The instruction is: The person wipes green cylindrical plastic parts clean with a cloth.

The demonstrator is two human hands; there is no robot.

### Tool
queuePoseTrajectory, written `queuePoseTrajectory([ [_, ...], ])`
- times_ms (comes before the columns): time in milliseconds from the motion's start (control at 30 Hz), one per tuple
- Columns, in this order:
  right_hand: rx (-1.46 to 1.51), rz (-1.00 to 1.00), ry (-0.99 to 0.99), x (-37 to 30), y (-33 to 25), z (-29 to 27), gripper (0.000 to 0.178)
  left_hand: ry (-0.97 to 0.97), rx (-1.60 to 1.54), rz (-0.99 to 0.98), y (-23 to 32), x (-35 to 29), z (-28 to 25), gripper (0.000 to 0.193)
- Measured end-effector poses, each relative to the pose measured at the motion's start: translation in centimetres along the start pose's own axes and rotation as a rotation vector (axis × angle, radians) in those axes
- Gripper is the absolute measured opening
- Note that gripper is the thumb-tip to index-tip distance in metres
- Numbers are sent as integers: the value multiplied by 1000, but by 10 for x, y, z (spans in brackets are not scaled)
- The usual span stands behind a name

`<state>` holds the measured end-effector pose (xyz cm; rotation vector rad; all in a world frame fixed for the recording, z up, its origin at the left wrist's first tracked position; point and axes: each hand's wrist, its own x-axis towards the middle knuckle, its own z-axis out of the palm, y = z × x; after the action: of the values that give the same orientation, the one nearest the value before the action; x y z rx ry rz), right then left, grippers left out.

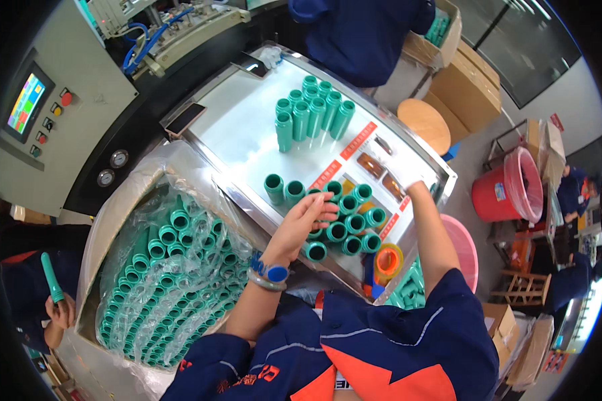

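Note:
My left hand (304,222) reaches over a cluster of green threaded tubes (336,232) standing on the near side of the white tabletop. Its fingers are stretched out and loosely bent over the tubes at the cluster's left edge, with no tube visibly gripped. A blue-faced band (277,273) and a bangle circle that wrist. My right hand (418,190) is at the table's right edge, beside the cluster; its fingers are mostly hidden. Farther back on the table stands a second group of upright green tubes (316,112). Two more tubes (283,191) stand left of the near cluster.
A plastic-lined carton (124,207) full of green tubes stands at left. A phone (184,119) lies on the table's left edge. Orange and yellow tape rolls (387,261) sit at the near corner. Pink tubs stand right. A co-worker's hand (61,311) holds a tube at far left.

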<state>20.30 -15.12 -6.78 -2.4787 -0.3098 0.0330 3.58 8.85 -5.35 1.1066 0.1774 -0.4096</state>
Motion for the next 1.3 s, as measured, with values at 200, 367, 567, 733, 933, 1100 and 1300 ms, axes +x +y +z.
queuePoseTrajectory([
  [200, -101, -122, 109, 125, 4, 58, 51, 148, -35, 90, -7, -23, -22, 42],
  [367, 3, -219, 123, 144, 26, 96, 33, 248, -46, 123, -20, -44, -41, 45],
  [567, -217, 73, 133, 120, 36, 88, 42, 254, -68, 145, -25, -56, -44, 42],
  [733, 82, -88, 409, 70, -18, 29, 39, 160, -49, 139, -21, -53, -30, 43],
  [933, 596, -133, 365, -14, -103, -21, 28, 161, -24, 201, -23, -45, -18, 41],
  [1100, 753, -213, 363, -69, -137, -18, 26, 346, -80, 353, 16, -65, -8, 34],
  [1300, 813, -59, 311, -106, -124, 3, 26, -23, 17, 1080, 90, -170, 32, 44],
])
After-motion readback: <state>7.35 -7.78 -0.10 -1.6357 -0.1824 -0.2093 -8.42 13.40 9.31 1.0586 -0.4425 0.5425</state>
